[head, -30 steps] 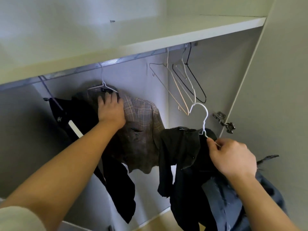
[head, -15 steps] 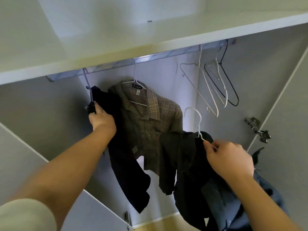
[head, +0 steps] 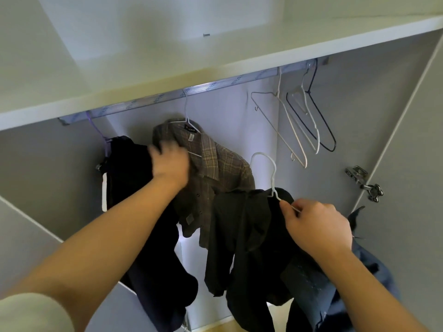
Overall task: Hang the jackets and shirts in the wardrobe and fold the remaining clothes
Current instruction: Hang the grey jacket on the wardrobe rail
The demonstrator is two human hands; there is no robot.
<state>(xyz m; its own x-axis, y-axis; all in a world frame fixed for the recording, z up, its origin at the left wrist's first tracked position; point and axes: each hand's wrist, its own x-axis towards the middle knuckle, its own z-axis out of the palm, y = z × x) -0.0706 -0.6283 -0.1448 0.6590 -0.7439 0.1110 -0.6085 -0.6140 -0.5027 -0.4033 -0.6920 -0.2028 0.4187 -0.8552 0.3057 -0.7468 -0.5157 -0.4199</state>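
A plaid brown shirt [head: 223, 168] hangs on a white hanger from the wardrobe rail [head: 215, 86]. Left of it hangs a black jacket [head: 129, 178] on a purple hanger [head: 100, 135]. My left hand [head: 170, 164], blurred by motion, presses against the plaid shirt's left shoulder, right beside the black jacket. My right hand [head: 316, 224] pinches the wire of a white hanger [head: 271, 168] that carries a dark shirt [head: 242, 226]. Its hook is below the rail and free of it. A blue garment [head: 359, 283] hangs under my right forearm.
Three empty hangers [head: 299, 121] hang at the rail's right end. A white shelf [head: 167, 56] sits just above the rail. The open door [head: 419, 164] with a metal hinge [head: 364, 183] stands at the right. A stretch of rail between the plaid shirt and the empty hangers carries nothing.
My left hand left the black jacket's hanger and moved right onto the plaid shirt. My right hand with the hangered dark shirt stays at about the same height.
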